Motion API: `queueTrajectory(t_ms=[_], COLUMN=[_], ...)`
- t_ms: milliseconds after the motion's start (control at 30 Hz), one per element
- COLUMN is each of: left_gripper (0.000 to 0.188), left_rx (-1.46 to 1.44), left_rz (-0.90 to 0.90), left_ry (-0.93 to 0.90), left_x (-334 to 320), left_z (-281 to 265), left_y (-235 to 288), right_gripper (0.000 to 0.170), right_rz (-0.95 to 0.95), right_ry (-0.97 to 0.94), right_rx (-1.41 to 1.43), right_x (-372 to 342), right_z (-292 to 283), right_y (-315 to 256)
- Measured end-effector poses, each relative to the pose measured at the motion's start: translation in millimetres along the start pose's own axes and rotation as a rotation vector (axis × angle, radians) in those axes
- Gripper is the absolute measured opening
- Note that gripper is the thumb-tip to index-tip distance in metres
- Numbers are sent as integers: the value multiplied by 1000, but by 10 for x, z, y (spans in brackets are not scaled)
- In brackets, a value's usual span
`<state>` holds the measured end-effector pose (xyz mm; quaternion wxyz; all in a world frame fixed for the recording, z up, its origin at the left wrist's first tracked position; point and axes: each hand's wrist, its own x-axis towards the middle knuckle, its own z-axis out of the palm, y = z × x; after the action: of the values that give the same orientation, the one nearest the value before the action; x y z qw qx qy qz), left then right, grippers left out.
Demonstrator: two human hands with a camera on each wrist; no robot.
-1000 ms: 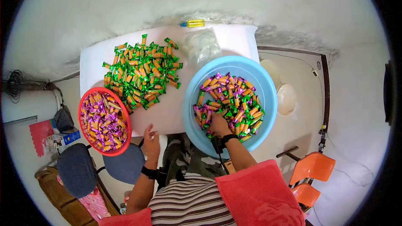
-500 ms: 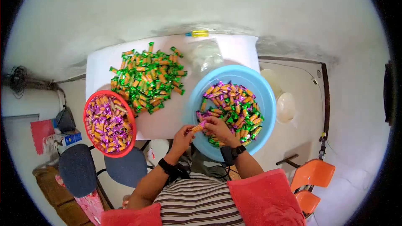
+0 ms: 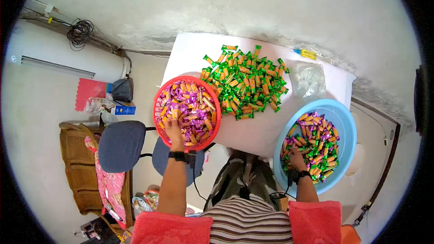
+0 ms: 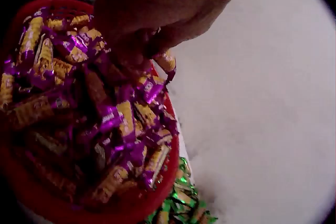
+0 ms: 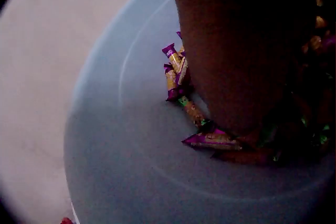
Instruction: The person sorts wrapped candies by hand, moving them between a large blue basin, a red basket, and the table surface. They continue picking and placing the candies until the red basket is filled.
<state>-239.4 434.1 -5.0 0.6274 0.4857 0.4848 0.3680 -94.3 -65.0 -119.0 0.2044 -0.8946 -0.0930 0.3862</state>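
My left hand (image 3: 173, 132) is over the red basket (image 3: 219, 116), which is heaped with purple-wrapped candies (image 3: 192, 124). In the left wrist view its fingers are curled, and one purple-and-gold wrapped candy (image 4: 167, 62) sticks out beside them near the basket rim. Across the table, my right hand (image 3: 296, 159) reaches down into the light blue basin (image 3: 347, 131). There its fingers are among mixed purple-wrapped and green-wrapped candies (image 3: 320, 147); the fingertips are hidden, and I cannot tell whether they grip one. Purple-ended candies (image 5: 210, 140) lie beside that hand in the right wrist view.
A pile of green-wrapped candies (image 3: 246, 81) spreads over the white table (image 3: 190, 54) between basket and basin. Behind the basin lie a clear plastic bag (image 3: 308, 80) and a yellow bottle with a blue tip (image 3: 307, 54). Dark chairs (image 3: 121, 147) stand at the left.
Half a second ago both hands met over the basin's edge at a purple-wrapped candy. Since then the left hand has moved left to the red basket and the right hand has gone back into the basin.
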Motion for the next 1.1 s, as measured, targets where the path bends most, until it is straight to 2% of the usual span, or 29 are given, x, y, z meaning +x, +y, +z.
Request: queueTrajectory(t_ms=[33, 67, 100, 133, 167, 200, 233, 267, 300, 333, 367, 400, 433, 467, 533, 567, 600, 633, 700, 767, 800, 833, 900, 933, 1000, 1033, 1067, 1100], left_gripper=[15, 15, 22, 29, 37, 38, 39, 40, 40, 40, 40, 40, 38, 36, 32, 31, 31, 31, 30, 31, 32, 32, 33, 33, 28, 28, 24, 20], left_rx=[-78, -79, 162, 400, 183, -3, -198, -36, 121, 148, 181, 169, 347, 530, 508, 601, 540, 546, 542, 541, 534, 535, 576, 571, 710, 709, 624, 540], left_rz=[-12, -17, 46, 111, 34, 38, 20, 85, 155, 90, 36, 13, 47, 96, -106, 100, -80, -79, -179, -151, -122, -123, -73, -71, -222, -223, -300, -376], left_ry=[1, -3, 64, 128, 103, 14, -83, -94, -120, -165, -207, -253, -370, -476, -729, -846, -952, -962, -1131, -1171, -1202, -1203, -1166, -1169, -1247, -1242, -1174, -1103], left_x=[68, 204, 389, 482, 394, 266, 87, -193, -426, -499, -572, -760, -972, -1180, -1639, -1839, -2056, -2180, -2380, -2529, -2587, -2630, -2689, -2684, -2581, -2531, -2477, -2407], left_z=[-6, -154, -360, -440, -343, -346, -335, -128, 74, 56, 34, 186, 332, 461, 718, 895, 1104, 1266, 1505, 1711, 1795, 1862, 1976, 2010, 2016, 1984, 1921, 1845], left_y=[10, -121, -362, -510, -387, -275, -221, -93, -61, -218, -370, -485, -569, -611, -662, -735, -583, -590, -621, -634, -639, -634, -621, -614, -578, -558, -539, -512], right_gripper=[35, 37, 39, 39, 40, 41, 43, 42, 43, 40, 30, 28, 27, 27, 26, 26, 25, 24, 21, 20, 18, 18, 15, 15, 15, 15, 19, 19], right_rz=[5, -83, -172, -164, -77, 20, 63, 160, -47, -27, 9, 91, 164, 182, 100, 104, 159, 221, 219, 96, 114, 115, -45, -241, -276, -313, -285, -286], right_ry=[2, 105, 209, 215, 96, -14, -15, -67, 149, 167, 306, 256, 195, 212, 259, 263, 327, 390, 435, 327, 215, 216, 8, 76, 31, -19, -109, -115], right_rx=[-2, -13, -23, -24, 113, 249, 460, 577, 305, 385, 422, 396, 377, 385, 358, 368, 481, 593, 595, 904, 1001, 1003, 1091, 1081, 962, 848, 989, 987], right_x=[36, 138, 176, 112, 2, -97, -154, 96, 140, -15, -63, -126, -179, -178, -119, -125, -157, -224, -378, -489, -585, -600, -626, -626, -640, -635, -521, -438], right_z=[39, 182, 252, 134, -103, -270, -283, 88, 223, 126, 152, 53, -35, -15, 80, 66, 8, -98, -270, -475, -634, -652, -650, -607, -719, -757, -667, -665], right_y=[22, 175, 275, 169, -126, -386, -465, -27, 153, 17, -61, -165, -239, -206, -149, -198, -272, -341, -359, -378, -445, -438, -404, -429, -585, -661, -623, -612])
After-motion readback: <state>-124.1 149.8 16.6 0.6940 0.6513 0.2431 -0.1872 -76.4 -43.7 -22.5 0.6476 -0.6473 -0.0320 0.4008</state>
